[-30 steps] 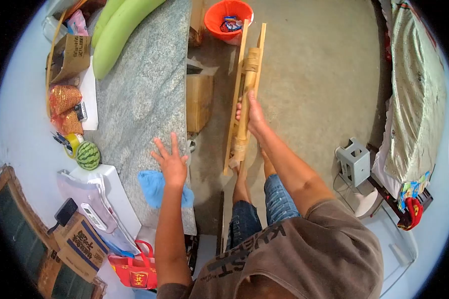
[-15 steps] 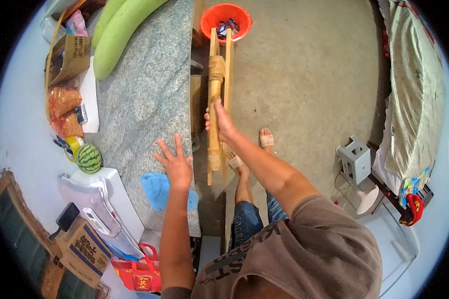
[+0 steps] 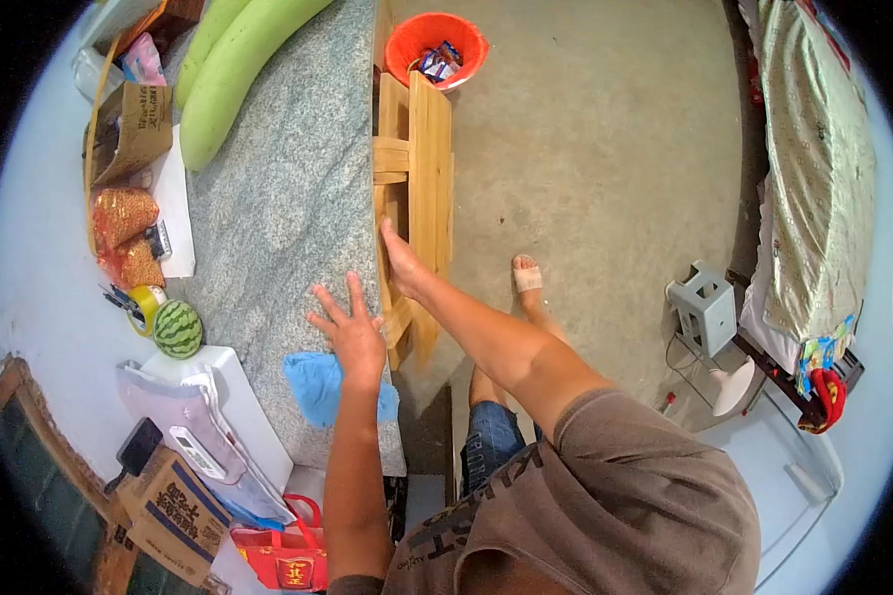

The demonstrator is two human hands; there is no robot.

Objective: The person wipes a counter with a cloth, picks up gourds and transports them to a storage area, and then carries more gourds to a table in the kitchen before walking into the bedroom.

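Note:
My left hand rests on the grey stone-patterned tabletop with its fingers spread and nothing in it. A blue cloth lies beside and partly under that wrist. My right hand is on a light wooden stool or bench, tilted on its side against the table edge. Its thumb side shows, while the other fingers are hidden behind the wood and table edge.
Beyond the wooden piece stands a red bucket. Large green gourds, a small watermelon and a cardboard box are on the table. At right are a grey plastic stool and a cloth-covered surface.
The wooden piece has moved left with my right hand, up against the table edge, and turned so its broad face shows. My left hand stays spread on the table.

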